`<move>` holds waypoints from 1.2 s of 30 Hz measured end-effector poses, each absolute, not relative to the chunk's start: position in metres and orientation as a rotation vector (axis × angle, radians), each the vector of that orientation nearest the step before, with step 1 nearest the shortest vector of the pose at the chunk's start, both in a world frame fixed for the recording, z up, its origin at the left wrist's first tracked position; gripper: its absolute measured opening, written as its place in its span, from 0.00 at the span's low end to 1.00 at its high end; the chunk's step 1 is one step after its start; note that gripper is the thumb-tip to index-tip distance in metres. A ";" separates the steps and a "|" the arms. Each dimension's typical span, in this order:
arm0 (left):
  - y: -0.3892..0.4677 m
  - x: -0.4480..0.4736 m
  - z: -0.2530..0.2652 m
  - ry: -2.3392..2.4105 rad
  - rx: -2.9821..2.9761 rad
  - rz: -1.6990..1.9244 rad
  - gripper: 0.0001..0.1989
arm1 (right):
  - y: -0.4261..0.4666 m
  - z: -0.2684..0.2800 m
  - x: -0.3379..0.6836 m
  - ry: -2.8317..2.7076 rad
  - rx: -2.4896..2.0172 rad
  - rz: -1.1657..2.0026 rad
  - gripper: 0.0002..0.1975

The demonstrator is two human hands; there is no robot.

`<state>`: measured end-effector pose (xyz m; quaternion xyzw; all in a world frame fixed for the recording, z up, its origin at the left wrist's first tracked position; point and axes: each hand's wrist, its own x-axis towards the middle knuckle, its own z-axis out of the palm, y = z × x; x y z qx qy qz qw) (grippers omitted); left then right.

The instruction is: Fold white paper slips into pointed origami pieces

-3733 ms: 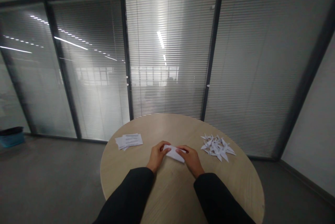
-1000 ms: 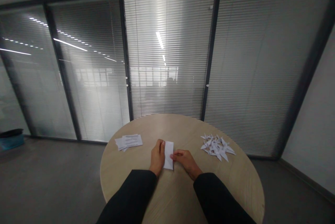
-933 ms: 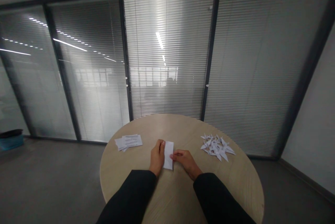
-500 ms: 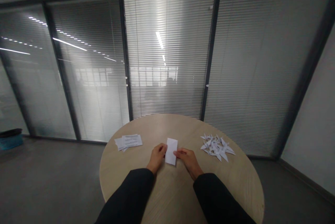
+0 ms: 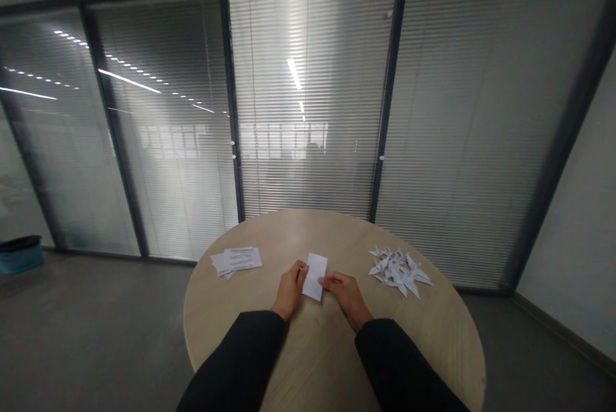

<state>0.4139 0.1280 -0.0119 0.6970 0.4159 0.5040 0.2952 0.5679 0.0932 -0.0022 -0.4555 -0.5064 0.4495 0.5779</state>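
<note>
Between my hands is a small white rectangular piece of paper [image 5: 315,276], upright in the view over the middle of the table. My left hand [image 5: 290,288] grips its left edge, fingers curled and thumb against the paper. On the opposite edge, my right hand [image 5: 347,296] pinches the paper between thumb and fingers. A pile of folded white paper shapes with pointed ends [image 5: 397,270] lies to the right of my right hand. Off to the left rest several flat paper slips [image 5: 240,259], the top one with printed lines.
The round wooden table [image 5: 332,360] carries everything. Behind it runs a glass partition with blinds [image 5: 308,181] and dark frames. A blue bin with a dark liner [image 5: 22,255] stands on the floor at far left. A pale wall [image 5: 572,258] closes the right side.
The paper has tilted slightly, its lower end shifting a little left. My left hand has moved up a bit along its edge. My right hand stays nearly in place.
</note>
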 end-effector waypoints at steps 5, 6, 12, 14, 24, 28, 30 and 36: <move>0.138 0.413 -0.020 1.035 1.757 1.207 0.17 | 0.094 -0.003 0.573 -1.190 -1.073 0.993 0.15; 0.139 0.413 -0.022 1.011 1.746 1.178 0.18 | 0.095 -0.003 0.574 -1.189 -1.074 0.980 0.15; 0.137 0.412 -0.018 0.910 1.656 1.135 0.23 | 0.098 -0.006 0.575 -1.167 -1.078 0.959 0.15; 0.135 0.412 -0.015 0.884 1.622 1.127 0.24 | 0.099 -0.006 0.575 -1.163 -1.069 0.960 0.15; 0.134 0.413 -0.018 0.936 1.619 1.134 0.23 | 0.100 -0.009 0.576 -1.169 -1.084 0.962 0.15; 0.136 0.414 -0.019 0.944 1.588 1.127 0.23 | 0.099 -0.008 0.577 -1.179 -1.082 0.960 0.18; 0.135 0.415 -0.019 0.948 1.575 1.113 0.24 | 0.099 -0.006 0.577 -1.192 -1.075 0.956 0.18; 0.127 0.414 -0.018 0.945 1.685 1.077 0.20 | 0.102 -0.008 0.581 -1.234 -1.076 0.888 0.21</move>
